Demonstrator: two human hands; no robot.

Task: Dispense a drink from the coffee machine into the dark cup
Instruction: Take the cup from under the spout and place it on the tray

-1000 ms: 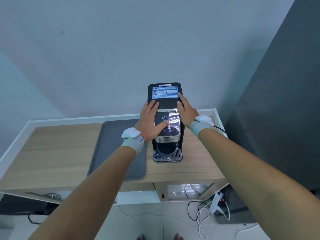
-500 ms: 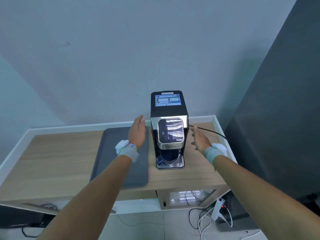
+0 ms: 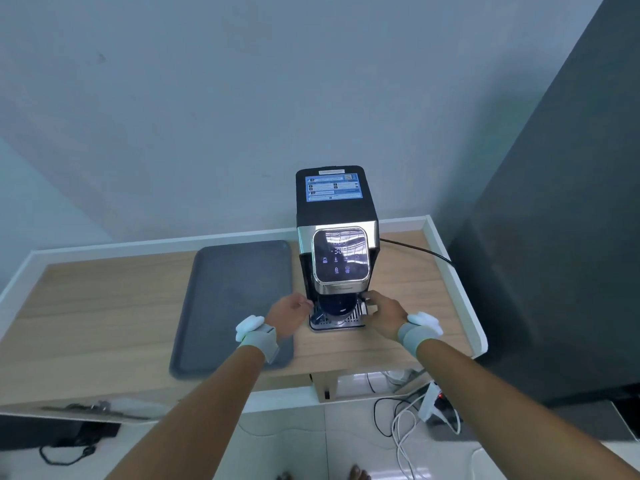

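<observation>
— So, where do our hands sit?
— Our left hand (image 3: 290, 315) and right hand (image 3: 385, 313) flank the dark cup (image 3: 336, 308), fingers loosely curled and apart, clamped on nothing; whether they touch the cup, we cannot tell.
— And the cup?
— It stands upright on the drip tray (image 3: 356, 323) under the coffee machine (image 3: 336, 233), whose touch panel (image 3: 340, 256) glows. A grey mat (image 3: 235, 299) lies just left on the wooden table (image 3: 104, 306).

Person, two bare forearms, no sleeves. Left hand (image 3: 289, 315): grey wristband (image 3: 261, 341), white lobed pad at its 11 o'clock. Right hand (image 3: 384, 315): same grey band, white pad at 1 o'clock.
</observation>
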